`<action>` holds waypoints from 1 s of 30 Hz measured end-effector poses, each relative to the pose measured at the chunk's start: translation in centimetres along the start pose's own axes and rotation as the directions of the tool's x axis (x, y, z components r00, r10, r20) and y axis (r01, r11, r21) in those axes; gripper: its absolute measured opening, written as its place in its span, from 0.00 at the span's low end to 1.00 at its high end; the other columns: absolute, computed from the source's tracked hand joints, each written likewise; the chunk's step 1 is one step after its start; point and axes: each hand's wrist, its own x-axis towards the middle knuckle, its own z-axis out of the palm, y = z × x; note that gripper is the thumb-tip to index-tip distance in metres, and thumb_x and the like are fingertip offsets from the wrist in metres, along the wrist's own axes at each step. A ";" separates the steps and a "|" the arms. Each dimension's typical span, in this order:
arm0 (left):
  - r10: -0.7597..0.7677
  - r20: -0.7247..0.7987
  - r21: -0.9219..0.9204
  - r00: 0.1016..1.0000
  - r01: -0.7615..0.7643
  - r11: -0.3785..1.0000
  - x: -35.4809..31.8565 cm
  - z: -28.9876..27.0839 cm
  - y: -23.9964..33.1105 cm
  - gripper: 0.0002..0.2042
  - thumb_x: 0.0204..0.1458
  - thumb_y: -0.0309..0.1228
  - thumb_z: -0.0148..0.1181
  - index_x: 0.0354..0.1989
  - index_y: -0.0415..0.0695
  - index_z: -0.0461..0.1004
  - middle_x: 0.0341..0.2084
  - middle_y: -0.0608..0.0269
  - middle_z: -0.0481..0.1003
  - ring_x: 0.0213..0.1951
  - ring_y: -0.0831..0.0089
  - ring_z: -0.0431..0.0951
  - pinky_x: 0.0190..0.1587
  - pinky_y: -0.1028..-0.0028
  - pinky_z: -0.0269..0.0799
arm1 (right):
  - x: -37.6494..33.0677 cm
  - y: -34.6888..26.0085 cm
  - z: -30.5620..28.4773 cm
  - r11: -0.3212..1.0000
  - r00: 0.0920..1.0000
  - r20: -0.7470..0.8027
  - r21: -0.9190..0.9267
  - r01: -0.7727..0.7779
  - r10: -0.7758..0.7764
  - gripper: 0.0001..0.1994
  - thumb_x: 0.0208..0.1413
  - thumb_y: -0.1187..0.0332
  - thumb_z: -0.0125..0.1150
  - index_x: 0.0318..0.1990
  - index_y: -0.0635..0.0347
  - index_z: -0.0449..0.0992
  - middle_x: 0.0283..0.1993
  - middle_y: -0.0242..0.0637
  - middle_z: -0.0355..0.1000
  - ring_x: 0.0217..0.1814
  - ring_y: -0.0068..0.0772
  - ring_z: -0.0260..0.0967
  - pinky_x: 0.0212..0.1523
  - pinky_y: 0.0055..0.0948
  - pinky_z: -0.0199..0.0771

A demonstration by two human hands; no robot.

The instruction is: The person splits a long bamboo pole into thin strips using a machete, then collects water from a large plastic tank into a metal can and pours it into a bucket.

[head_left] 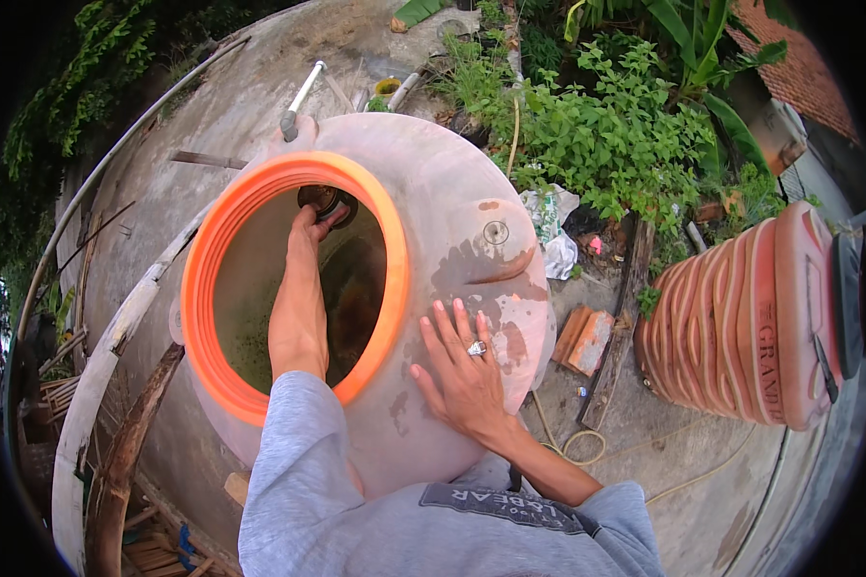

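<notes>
reaching: left hand [310, 229] goes deep through the orange rim [216, 240] of the pale water tank [452, 202], fingers curled around a dark round fitting [325, 200] on the far inner wall.
bracing: right hand [464, 370] lies flat on the tank shoulder, fingers spread, holding nothing.
handling: fitting looks small, rigid, probably slick; best taken by its edge.
room: opening leaves little play around the forearm; ribbed orange tank [741, 322] stands well apart.

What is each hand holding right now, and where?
The left hand grips a dark round fitting inside the tank, by its lower edge. The right hand holds nothing; it lies flat on the tank's top.
</notes>
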 end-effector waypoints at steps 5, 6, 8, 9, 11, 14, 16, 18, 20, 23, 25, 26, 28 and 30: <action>-0.110 0.079 0.184 0.991 0.094 0.979 -4.0 -2.5 4.3 0.20 0.62 0.17 0.38 0.64 0.34 0.61 0.60 0.38 0.65 0.57 0.35 0.71 0.52 0.34 0.80 | -0.3 -0.1 -0.2 0.998 0.997 -0.053 0.035 0.053 -0.051 0.28 0.62 0.58 0.60 0.64 0.70 0.69 0.74 0.54 0.58 0.80 0.55 0.48 0.75 0.59 0.45; -0.132 0.095 0.233 0.987 0.107 0.967 -5.1 -2.9 5.3 0.21 0.62 0.17 0.38 0.64 0.34 0.60 0.60 0.38 0.65 0.57 0.35 0.71 0.52 0.35 0.80 | -0.3 0.0 0.0 0.997 0.996 -0.067 0.043 0.061 -0.058 0.27 0.62 0.59 0.60 0.63 0.70 0.70 0.74 0.54 0.58 0.79 0.55 0.48 0.75 0.59 0.45; -0.174 0.106 0.318 0.979 0.133 0.939 -8.0 -3.4 6.8 0.21 0.62 0.16 0.37 0.65 0.33 0.59 0.60 0.37 0.65 0.57 0.34 0.71 0.52 0.35 0.80 | -0.4 0.2 0.3 0.994 0.992 -0.101 0.068 0.080 -0.073 0.26 0.62 0.60 0.60 0.62 0.70 0.70 0.73 0.54 0.59 0.79 0.55 0.49 0.75 0.59 0.45; -0.197 0.102 0.354 0.975 0.150 0.923 -9.8 -3.2 7.3 0.21 0.62 0.16 0.37 0.65 0.32 0.58 0.59 0.36 0.65 0.57 0.33 0.71 0.52 0.35 0.80 | -0.4 0.4 0.5 0.993 0.990 -0.119 0.083 0.087 -0.077 0.26 0.62 0.60 0.60 0.62 0.70 0.70 0.73 0.53 0.59 0.79 0.55 0.49 0.75 0.59 0.45; -0.263 0.130 0.440 0.956 0.182 0.879 -13.6 -3.7 9.2 0.23 0.61 0.15 0.35 0.67 0.28 0.54 0.60 0.33 0.64 0.60 0.30 0.68 0.55 0.35 0.78 | -1.1 0.4 0.6 0.985 0.986 -0.147 0.136 0.103 -0.083 0.25 0.63 0.61 0.59 0.62 0.70 0.71 0.73 0.53 0.59 0.79 0.55 0.49 0.75 0.58 0.45; -0.257 0.145 0.444 0.956 0.169 0.880 -20.2 -2.9 9.4 0.25 0.61 0.15 0.35 0.68 0.27 0.49 0.64 0.31 0.59 0.61 0.26 0.65 0.59 0.37 0.76 | -0.9 1.2 0.4 0.977 0.977 -0.202 0.180 0.111 -0.074 0.24 0.63 0.63 0.59 0.61 0.70 0.71 0.73 0.53 0.60 0.79 0.55 0.49 0.75 0.58 0.45; -0.259 0.153 0.437 0.954 0.169 0.883 -23.4 -3.3 10.0 0.27 0.60 0.15 0.35 0.70 0.29 0.45 0.66 0.29 0.54 0.62 0.23 0.62 0.61 0.39 0.74 | -1.4 1.2 0.1 0.970 0.975 -0.212 0.218 0.110 -0.063 0.23 0.63 0.64 0.59 0.61 0.69 0.72 0.73 0.53 0.60 0.79 0.55 0.50 0.76 0.57 0.44; -0.229 0.206 0.454 0.951 0.115 0.884 -27.0 -3.1 10.0 0.28 0.60 0.15 0.36 0.70 0.29 0.44 0.67 0.28 0.52 0.62 0.22 0.62 0.61 0.39 0.74 | -2.0 1.6 -0.5 0.965 0.972 -0.232 0.249 0.087 -0.027 0.23 0.63 0.64 0.59 0.61 0.68 0.72 0.73 0.53 0.60 0.79 0.55 0.50 0.75 0.58 0.44; -0.202 0.288 0.504 0.936 0.031 0.863 -29.3 -2.9 10.2 0.28 0.60 0.16 0.36 0.70 0.27 0.45 0.65 0.28 0.56 0.61 0.22 0.64 0.61 0.41 0.75 | -2.5 2.2 -1.3 0.962 0.969 -0.246 0.267 0.063 0.005 0.23 0.62 0.65 0.59 0.62 0.67 0.72 0.73 0.53 0.61 0.78 0.56 0.51 0.75 0.58 0.44; -0.169 0.354 0.552 0.920 -0.059 0.832 -33.3 -1.0 10.6 0.27 0.61 0.18 0.37 0.70 0.26 0.46 0.63 0.28 0.61 0.56 0.24 0.71 0.59 0.46 0.78 | -2.9 2.7 -2.8 0.954 0.964 -0.263 0.296 0.037 0.045 0.23 0.62 0.66 0.61 0.62 0.67 0.72 0.72 0.53 0.62 0.78 0.57 0.53 0.76 0.56 0.46; -0.163 0.384 0.574 0.909 -0.096 0.813 -35.5 0.7 10.4 0.27 0.61 0.19 0.37 0.70 0.26 0.46 0.63 0.28 0.61 0.55 0.25 0.71 0.58 0.47 0.79 | -2.9 2.7 -3.7 0.939 0.959 -0.278 0.340 0.040 0.060 0.23 0.61 0.67 0.62 0.62 0.67 0.72 0.72 0.54 0.62 0.77 0.57 0.54 0.76 0.54 0.47; -0.162 0.401 0.586 0.902 -0.117 0.802 -36.6 1.8 10.3 0.27 0.62 0.19 0.37 0.70 0.26 0.46 0.63 0.28 0.61 0.55 0.25 0.72 0.57 0.47 0.80 | -2.9 2.6 -4.2 0.933 0.950 -0.306 0.356 0.053 0.062 0.23 0.60 0.67 0.62 0.62 0.67 0.72 0.69 0.53 0.65 0.75 0.56 0.58 0.75 0.52 0.50; -0.156 0.465 0.616 0.871 -0.192 0.764 -38.7 4.9 9.0 0.26 0.62 0.19 0.37 0.69 0.26 0.47 0.62 0.28 0.62 0.55 0.26 0.72 0.56 0.49 0.81 | -2.8 2.8 -5.3 0.927 0.927 -0.368 0.368 0.070 0.076 0.23 0.59 0.68 0.64 0.61 0.66 0.73 0.64 0.53 0.71 0.70 0.53 0.66 0.74 0.49 0.56; -0.185 0.551 0.628 0.814 -0.258 0.734 -40.4 7.7 7.7 0.25 0.62 0.18 0.37 0.69 0.26 0.47 0.62 0.28 0.62 0.55 0.26 0.72 0.56 0.49 0.81 | -3.0 2.5 -7.2 0.870 0.928 -0.332 0.492 0.017 0.170 0.23 0.58 0.66 0.66 0.60 0.65 0.74 0.56 0.50 0.77 0.61 0.50 0.74 0.68 0.46 0.65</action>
